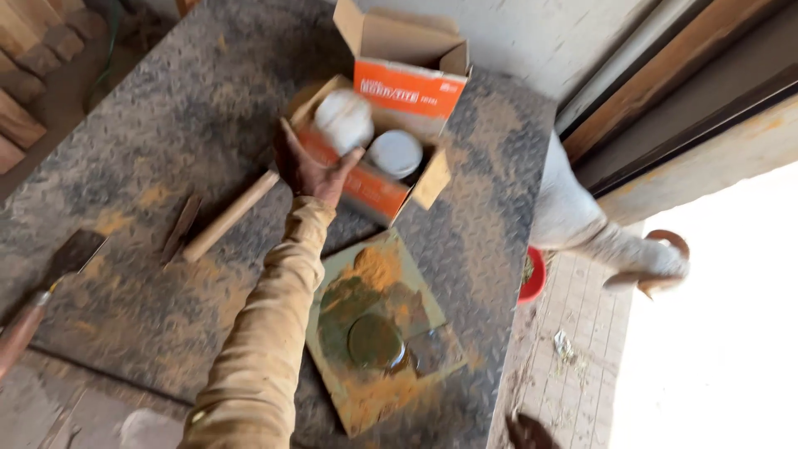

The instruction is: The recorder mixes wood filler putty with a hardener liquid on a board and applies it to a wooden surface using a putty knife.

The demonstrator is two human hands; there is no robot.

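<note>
The left hand [309, 170] grips a white jar [343, 119] by its side; it looks smooth, maybe slippery. No right hand shows.

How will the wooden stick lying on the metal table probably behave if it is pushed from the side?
The wooden stick looks round and straight, so it would probably roll across the table rather than slide. The raised pattern and orange dust on the plate may slow it. It looks stiff and fairly light. The left hand is at the white jar, beside the stick's end.
</note>
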